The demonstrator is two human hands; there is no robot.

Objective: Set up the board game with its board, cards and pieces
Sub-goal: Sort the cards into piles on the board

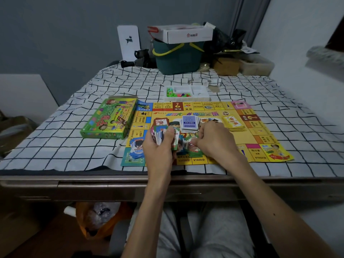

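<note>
The board (260,131) lies flat close to the bench's (93,180) front edge. Over its near left part the left hand (160,148) grips a fanned bunch of cards (160,135); the right hand (214,140), fingers curled, pinches a green card (192,148). The box (109,120) sits just beside its left edge, the tray (188,93) at its far edge. Bare checked cloth (55,142) lies either side.

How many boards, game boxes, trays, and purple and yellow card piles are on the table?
Board: 1
Game box: 1
Tray: 1
Purple card pile: 1
Yellow card pile: 1
Total: 5
</note>
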